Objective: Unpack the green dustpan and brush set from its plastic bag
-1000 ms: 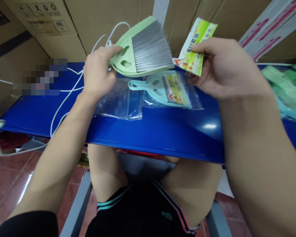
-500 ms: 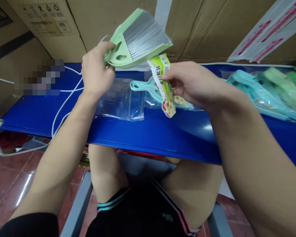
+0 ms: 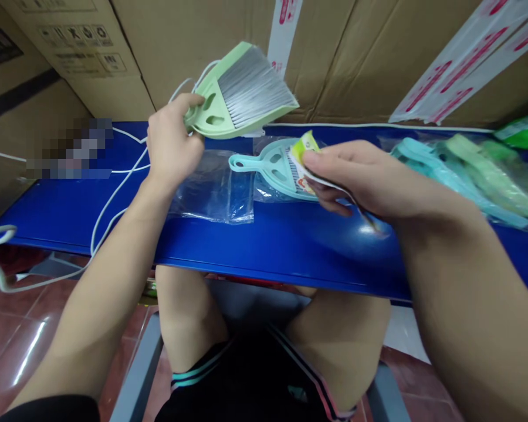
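My left hand (image 3: 173, 132) is closed round the handle end of a pale green dustpan (image 3: 215, 111) with a grey-bristled brush (image 3: 255, 88) nested in it, raised above the table. Between the thumb and fingers of my right hand (image 3: 352, 176) is a yellow-green and white printed packet (image 3: 307, 145), turned so that much of it is hidden. Below it lies a light blue dustpan and brush set (image 3: 268, 167), partly covered by that hand. A clear plastic bag (image 3: 211, 187) lies flat between my hands, touched by neither.
Bagged blue and green dustpan sets (image 3: 466, 176) lie at the right of the blue table (image 3: 255, 252). Behind them is a bright green package (image 3: 523, 129). Cardboard boxes (image 3: 334, 64) line the back. A white cable (image 3: 110, 205) loops over the left side.
My right hand has moved right and slightly down, turning the packet from upright to nearly edge-on. The green dustpan sits a little lower in view, still in my left hand.
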A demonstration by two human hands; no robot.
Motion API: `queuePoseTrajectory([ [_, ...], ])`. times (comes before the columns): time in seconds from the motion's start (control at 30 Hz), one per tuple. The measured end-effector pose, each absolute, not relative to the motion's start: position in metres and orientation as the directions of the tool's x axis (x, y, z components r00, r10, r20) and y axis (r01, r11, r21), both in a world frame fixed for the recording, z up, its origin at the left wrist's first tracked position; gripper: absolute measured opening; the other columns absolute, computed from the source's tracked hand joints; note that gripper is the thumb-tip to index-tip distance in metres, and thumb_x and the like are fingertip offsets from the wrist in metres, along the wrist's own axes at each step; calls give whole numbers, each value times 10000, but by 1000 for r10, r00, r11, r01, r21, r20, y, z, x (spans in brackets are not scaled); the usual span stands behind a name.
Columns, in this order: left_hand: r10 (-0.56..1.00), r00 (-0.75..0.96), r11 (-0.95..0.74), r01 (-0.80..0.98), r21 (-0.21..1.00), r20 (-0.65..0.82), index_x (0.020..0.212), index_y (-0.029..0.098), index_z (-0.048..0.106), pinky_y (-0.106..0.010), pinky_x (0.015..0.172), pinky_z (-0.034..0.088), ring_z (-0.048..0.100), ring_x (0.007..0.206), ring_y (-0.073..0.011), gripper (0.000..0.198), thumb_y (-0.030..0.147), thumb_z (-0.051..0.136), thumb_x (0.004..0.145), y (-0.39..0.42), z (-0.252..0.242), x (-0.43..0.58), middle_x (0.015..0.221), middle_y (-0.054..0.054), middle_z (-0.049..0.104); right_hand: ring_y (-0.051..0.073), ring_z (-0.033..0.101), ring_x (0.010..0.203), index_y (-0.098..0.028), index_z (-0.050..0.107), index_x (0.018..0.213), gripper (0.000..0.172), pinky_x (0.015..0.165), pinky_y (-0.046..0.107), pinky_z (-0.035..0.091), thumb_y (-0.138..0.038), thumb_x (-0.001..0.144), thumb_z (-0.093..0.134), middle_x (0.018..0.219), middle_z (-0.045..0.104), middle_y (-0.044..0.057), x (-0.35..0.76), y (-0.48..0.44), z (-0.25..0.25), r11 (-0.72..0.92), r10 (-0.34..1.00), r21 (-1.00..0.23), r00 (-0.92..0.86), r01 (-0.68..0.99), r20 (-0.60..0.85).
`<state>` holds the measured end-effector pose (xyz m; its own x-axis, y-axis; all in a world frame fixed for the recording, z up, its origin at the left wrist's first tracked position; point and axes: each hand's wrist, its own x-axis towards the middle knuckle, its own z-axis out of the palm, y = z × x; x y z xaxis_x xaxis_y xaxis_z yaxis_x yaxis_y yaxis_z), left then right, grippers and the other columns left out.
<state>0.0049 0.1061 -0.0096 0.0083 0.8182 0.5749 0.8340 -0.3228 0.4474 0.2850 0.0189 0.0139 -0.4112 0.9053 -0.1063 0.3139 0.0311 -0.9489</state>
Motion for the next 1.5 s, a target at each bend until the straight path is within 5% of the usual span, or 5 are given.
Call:
queuePoseTrajectory([
  [0.37, 775, 80, -425, 800, 424, 626, 1264, 342, 792, -583, 1052, 573, 754, 1158, -361, 512, 262, 657, 777, 111, -13, 0, 1260, 28, 833, 174, 341, 407, -292, 744, 1259, 535, 508, 320, 195, -686, 899, 709, 505, 477, -34, 345, -17, -16, 440, 892, -429, -438, 789, 110],
  [0.63, 823, 123, -413, 800, 436, 554, 1382, 324, 726, -623, 1146, 495, 694, 1294, -396, 533, 389, 648, 859, 112, -16, -1, 1395, 0, 780, 273, 589, 750, -299, 744, 939, 380, 668, 370, 330, -636, 960, 568, 892, 725, 109, 354, -15, -22, 559, 798, -107, -498, 822, 338],
  [0.9, 742, 225, -546, 750, 374, 631, 1332, 362, 734, -569, 1124, 545, 712, 1249, -330, 468, 448, 628, 885, 112, -20, -4, 1372, 56, 789, 263, 613, 858, -265, 614, 903, 118, 947, 477, 477, -368, 931, 664, 924, 685, 98, 291, 27, 22, 345, 825, -536, 24, 771, 565],
  [1.07, 759, 235, -532, 761, 372, 607, 1356, 372, 715, -587, 1191, 518, 698, 1313, -337, 478, 434, 614, 894, 111, -16, -2, 1429, 51, 764, 246, 686, 831, -243, 625, 1202, 361, 710, 409, 595, -484, 965, 752, 1082, 736, 82, 250, 77, 26, 133, 976, -894, 98, 428, 193],
  [1.5, 796, 88, -536, 560, 632, 598, 1486, 392, 599, -513, 1012, 646, 725, 1211, -289, 639, 465, 674, 856, 116, -22, 7, 1332, 18, 782, 150, 681, 1224, -247, 554, 1055, 201, 1187, 288, 476, -65, 994, 614, 1281, 747, 63, 245, 76, -5, 347, 916, -922, 148, 170, 372],
])
